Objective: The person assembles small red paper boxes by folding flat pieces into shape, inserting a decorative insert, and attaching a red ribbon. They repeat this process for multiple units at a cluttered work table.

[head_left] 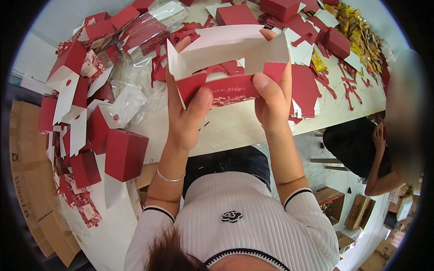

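Note:
Raised above the table, a red cardboard box (230, 90) with a white inside is held between my two hands. It is open through the middle, so the table shows through it. My left hand (187, 106) grips its left end, thumb on the red front panel and fingers behind the white wall. At the right end my right hand (273, 97) does the same, its thumb pressing near a red corner flap. Beneath and behind the box lie loose red strips (187, 32). Flat red card pieces (304, 90) are stacked just right of my right hand.
Folded red boxes (126, 153) with white flaps crowd the left side, beside clear plastic wrap (135, 90). Yellow packets (361, 36) are heaped at the far right. Another person's arm (384, 176) is at the right. Brown cartons (330, 203) stand on the floor; a large carton (27, 158) is at left.

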The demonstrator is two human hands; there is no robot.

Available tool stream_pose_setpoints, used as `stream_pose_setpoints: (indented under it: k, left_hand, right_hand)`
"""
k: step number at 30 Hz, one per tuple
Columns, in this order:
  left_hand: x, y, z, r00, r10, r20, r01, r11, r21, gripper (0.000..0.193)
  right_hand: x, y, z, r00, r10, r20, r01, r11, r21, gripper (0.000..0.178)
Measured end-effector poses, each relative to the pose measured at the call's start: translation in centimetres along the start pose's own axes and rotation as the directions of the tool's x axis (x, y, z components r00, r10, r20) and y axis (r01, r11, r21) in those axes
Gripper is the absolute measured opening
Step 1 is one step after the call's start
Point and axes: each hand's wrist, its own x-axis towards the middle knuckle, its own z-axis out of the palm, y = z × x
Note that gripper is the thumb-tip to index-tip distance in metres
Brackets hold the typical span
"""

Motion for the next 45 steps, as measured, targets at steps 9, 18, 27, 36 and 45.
stream_pose_setpoints:
  k: [9,18,27,36,45]
  left_hand:
    - [-1.3,1.4,0.4,0.955,-0.243,-0.169,0.212,0.960,-0.183,0.037]
    - [-0.6,0.4,-1.8,0.993,0.099,-0.068,-0.069,0.935,0.348,0.095]
    - [0.1,-2.1,-1.1,0.917,0.395,0.054,-0.364,0.774,0.518,0.102]
    - [-1.5,-2.9,-0.1,0.995,0.080,0.067,-0.100,0.908,0.408,0.037]
    - [-1.6,-3.1,-0.6,0.975,0.167,-0.149,-0.103,0.926,0.364,0.031]
  right_hand:
    - [-1.4,1.2,0.6,0.993,-0.118,0.030,0.121,0.988,-0.100,0.068]
    - [-2.0,-0.5,-0.3,0.802,-0.590,0.090,0.460,0.515,-0.723,0.069]
    - [-2.5,-4.2,0.6,0.846,-0.162,0.508,0.518,0.473,-0.712,0.014]
    - [-2.4,-1.9,0.7,0.956,-0.019,0.292,0.252,0.559,-0.790,0.020]
    - [-3.6,-1.8,-2.1,0.822,-0.554,0.131,0.499,0.590,-0.635,0.053]
